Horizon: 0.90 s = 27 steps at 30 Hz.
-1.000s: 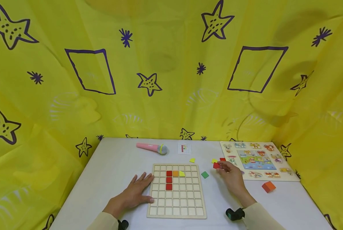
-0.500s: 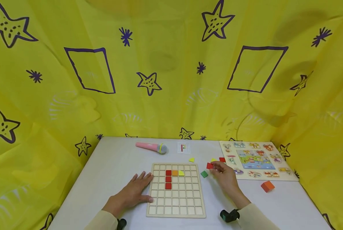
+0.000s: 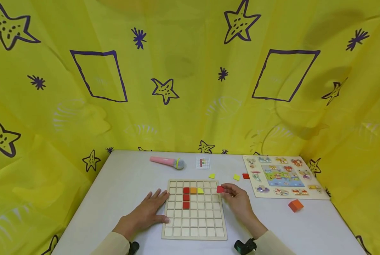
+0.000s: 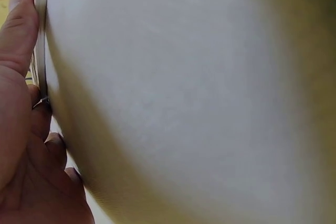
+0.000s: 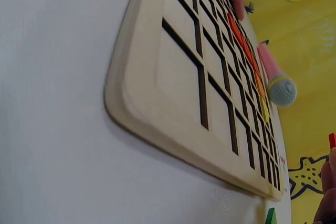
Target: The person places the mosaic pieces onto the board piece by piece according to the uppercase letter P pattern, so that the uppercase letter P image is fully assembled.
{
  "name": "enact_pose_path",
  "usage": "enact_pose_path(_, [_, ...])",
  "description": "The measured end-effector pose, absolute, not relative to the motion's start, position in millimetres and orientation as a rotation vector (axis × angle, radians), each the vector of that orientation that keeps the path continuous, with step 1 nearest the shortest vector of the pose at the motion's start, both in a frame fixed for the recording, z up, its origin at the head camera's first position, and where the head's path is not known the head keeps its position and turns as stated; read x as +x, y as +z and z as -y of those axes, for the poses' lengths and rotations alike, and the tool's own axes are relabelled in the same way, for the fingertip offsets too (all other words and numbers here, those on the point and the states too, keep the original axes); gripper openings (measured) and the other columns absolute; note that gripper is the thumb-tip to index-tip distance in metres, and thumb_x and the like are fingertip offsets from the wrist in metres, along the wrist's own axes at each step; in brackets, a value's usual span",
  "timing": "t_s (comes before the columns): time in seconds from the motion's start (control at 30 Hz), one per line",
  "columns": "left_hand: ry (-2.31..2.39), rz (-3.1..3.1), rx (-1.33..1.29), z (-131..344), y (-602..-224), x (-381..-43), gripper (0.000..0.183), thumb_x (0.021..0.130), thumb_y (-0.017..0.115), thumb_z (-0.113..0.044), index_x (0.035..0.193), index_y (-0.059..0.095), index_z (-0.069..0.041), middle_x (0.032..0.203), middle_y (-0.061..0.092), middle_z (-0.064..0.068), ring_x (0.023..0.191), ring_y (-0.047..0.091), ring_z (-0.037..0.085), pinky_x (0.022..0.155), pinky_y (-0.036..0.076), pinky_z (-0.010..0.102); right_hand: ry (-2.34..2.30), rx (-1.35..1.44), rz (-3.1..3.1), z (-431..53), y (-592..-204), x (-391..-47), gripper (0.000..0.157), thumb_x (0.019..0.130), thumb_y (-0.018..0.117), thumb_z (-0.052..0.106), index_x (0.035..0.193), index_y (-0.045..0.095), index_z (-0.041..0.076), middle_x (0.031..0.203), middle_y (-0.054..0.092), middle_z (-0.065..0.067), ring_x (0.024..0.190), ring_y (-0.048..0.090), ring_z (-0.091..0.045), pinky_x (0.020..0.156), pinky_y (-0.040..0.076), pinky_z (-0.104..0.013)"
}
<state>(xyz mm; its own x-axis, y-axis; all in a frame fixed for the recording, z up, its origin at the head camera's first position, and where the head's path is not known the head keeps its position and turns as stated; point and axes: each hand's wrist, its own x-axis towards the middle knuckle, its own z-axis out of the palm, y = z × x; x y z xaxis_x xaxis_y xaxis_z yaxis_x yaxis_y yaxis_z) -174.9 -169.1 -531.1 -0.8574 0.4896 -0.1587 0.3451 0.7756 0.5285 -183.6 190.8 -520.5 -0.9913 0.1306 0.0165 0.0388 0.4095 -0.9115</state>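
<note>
We had a red tile [image 3: 220,189] pinched in our right hand [image 3: 239,203], left hand [image 3: 145,213] spread against the wooden grid board [image 3: 194,222] between both. Loose pinch could've dropped it crooked.

Pale beige sleeves [image 3: 271,243] — two small black wrist cameras [image 3: 244,247], rounded.
</note>
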Motion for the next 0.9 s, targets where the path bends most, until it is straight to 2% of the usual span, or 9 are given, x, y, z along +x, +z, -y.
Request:
enact_pose_path(0.6, [0.705, -2.693, 0.674, 167, -526, -172, 0.100, 0.090, 0.073, -0.058, 0.164, 0.034, -0.004, 0.172, 0.033, 0.014, 0.162, 0.019, 0.043, 0.131, 0.011, 0.066, 1.843, 0.025, 2.503, -150, -521, -169, 0.023, 0.089, 0.077, -0.006, 0.111, 0.076, 0.004, 0.092, 0.069, -0.007, 0.083, 0.059, -0.011, 0.067, 0.052, -0.016])
enact_pose_path(0.9, [0.704, -2.691, 0.638, 165, -528, -174, 0.101, 0.088, 0.073, -0.060, 0.165, 0.035, -0.006, 0.172, 0.033, 0.013, 0.162, 0.018, 0.042, 0.131, 0.010, 0.066, 1.836, 0.129, 2.563, -133, -525, -167, 0.022, 0.091, 0.076, -0.004, 0.112, 0.076, 0.005, 0.095, 0.074, -0.006, 0.086, 0.062, -0.014, 0.068, 0.055, -0.017])
